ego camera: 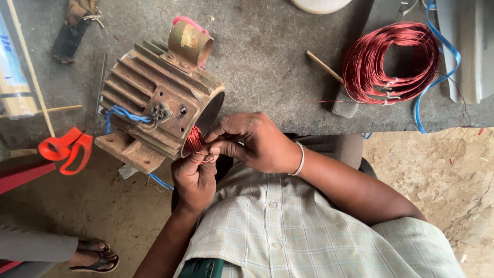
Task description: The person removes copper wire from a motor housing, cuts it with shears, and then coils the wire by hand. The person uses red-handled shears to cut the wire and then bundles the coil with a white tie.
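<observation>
Pinching thin red enamelled copper wire between thumb and fingertips of both hands, right at the open mouth of a rusty finned motor housing. Left hand coming up from below, fingers curled and pressed together on the strands where they leave the bore. Right hand reaching across from the right, thumb and forefinger closed on the same bundle just beside the left fingertips, a silver bangle on the wrist. Housing lying on its side at the edge of a grey stone workbench, bore facing the wearer, a short brass-coloured tube on top, blue lead wires trailing from its terminal plate. Well apart to the right, a loose hank of the same red wire, tied with small white bands and looped by a blue strap, beside a thin wooden stick. At the left, orange-handled scissors; lower left, another person's sandalled foot. Judged from the look: wire light, springy and easily kinked, with an enamel coat likely to scrape on the rim of the bore, so best held as a gathered bundle close to the housing with soft fingertip pressure rather than by single strands. Housing probably heavy cast metal, rigid and rough, unlikely to shift under a gentle pull; best gripped by the fins or foot.
</observation>
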Motion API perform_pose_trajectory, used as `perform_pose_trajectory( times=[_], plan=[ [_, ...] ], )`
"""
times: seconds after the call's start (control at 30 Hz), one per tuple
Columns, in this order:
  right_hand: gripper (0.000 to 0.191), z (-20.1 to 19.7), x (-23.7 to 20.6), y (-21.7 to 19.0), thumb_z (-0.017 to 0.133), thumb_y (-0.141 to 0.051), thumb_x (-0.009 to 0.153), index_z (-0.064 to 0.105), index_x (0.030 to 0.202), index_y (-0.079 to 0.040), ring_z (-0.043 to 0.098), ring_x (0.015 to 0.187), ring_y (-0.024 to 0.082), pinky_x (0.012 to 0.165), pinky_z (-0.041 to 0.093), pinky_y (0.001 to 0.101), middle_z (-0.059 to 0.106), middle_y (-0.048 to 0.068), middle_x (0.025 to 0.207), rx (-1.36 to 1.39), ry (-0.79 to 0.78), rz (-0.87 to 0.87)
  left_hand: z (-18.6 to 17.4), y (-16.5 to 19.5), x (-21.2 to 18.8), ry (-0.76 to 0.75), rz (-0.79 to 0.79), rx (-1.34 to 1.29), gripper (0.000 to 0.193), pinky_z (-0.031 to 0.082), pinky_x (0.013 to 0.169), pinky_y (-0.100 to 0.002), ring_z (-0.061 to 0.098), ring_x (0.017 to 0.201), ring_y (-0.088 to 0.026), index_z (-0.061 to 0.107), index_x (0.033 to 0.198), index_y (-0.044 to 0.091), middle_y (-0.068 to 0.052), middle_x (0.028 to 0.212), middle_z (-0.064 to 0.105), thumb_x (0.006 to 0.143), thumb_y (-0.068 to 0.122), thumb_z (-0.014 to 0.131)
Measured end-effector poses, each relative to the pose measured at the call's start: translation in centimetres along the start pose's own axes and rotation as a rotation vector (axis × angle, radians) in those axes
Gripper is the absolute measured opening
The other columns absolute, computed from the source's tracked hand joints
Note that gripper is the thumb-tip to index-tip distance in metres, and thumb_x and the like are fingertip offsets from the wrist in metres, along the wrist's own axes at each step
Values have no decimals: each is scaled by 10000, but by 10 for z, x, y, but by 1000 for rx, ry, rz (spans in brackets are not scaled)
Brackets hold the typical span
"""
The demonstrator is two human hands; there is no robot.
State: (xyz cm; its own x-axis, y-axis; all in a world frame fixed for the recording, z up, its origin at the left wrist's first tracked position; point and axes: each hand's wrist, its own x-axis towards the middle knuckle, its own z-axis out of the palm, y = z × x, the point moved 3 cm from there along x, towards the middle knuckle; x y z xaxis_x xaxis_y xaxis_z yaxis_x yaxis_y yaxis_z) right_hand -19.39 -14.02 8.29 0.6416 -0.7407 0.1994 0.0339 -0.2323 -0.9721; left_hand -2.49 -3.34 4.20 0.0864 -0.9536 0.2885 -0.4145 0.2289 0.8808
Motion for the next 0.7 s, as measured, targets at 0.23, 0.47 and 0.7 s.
perform_pose_trajectory(
  times=[0.23,0.47,0.7],
  plan=[
    [112,-3,4,9,790,-38,933,737,1025,-1,699,959,125,883,583,287,738,51,1004,449,-105,146,3,-2,0,137,-10,23,93,514,672,-277,635,715,-136,736,1059,70,-40,846,692,1014,16,675],
    [166,-7,7,13,796,-56,905,737,1058,-30,703,963,112,894,580,275,739,25,1011,489,-103,201,0,-3,-4,118,24,173,123,538,668,-287,678,665,-160,701,1082,64,-42,779,695,997,-2,641],
    [153,-8,7,12,770,-30,929,742,1080,-31,711,940,115,832,593,274,734,36,994,398,-210,170,-4,2,-3,138,117,220,71,520,611,-307,672,668,-208,687,1055,85,-89,785,692,1020,26,667]
  ],
)
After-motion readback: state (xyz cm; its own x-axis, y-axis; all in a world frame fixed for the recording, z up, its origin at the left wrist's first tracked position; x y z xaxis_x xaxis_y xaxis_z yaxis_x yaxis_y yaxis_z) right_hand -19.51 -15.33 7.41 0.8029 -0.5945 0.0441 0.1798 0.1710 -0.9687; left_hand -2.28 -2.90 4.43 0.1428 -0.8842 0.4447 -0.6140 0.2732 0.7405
